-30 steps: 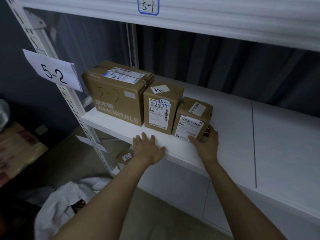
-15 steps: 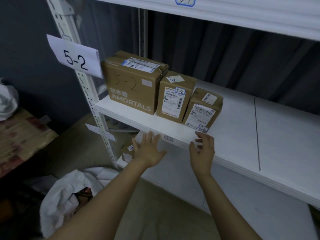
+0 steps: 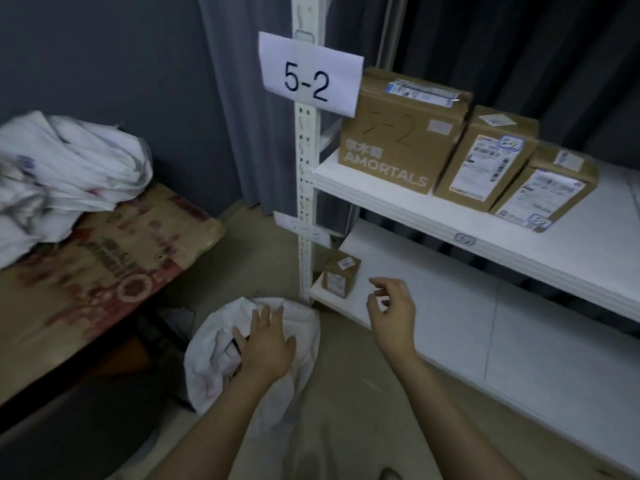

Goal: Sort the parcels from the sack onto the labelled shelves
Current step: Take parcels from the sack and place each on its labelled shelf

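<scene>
The sack (image 3: 207, 372) lies on the floor (image 3: 349, 420) right under our left hand (image 3: 268, 346), whose fingers are spread, so that hand is nearer than our right hand (image 3: 393, 315), loosely curled and empty, off by the low shelf (image 3: 446, 299).

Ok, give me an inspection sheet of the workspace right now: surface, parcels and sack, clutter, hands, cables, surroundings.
Surface: 5-2 shelf holds three boxes in a row; lower shelf holds one small parcel at its left end.
Job's things: AMORTALS box, middle box, small box; white sack open on the floor.
Clutter: crumpled white sacks on a printed carton, left.
Grippers: left hand open over the sack mouth; right hand loosely curled, empty.
Cables: nothing seen.
Surroundings: dark curtain behind; 5-2 label on the upright.
</scene>
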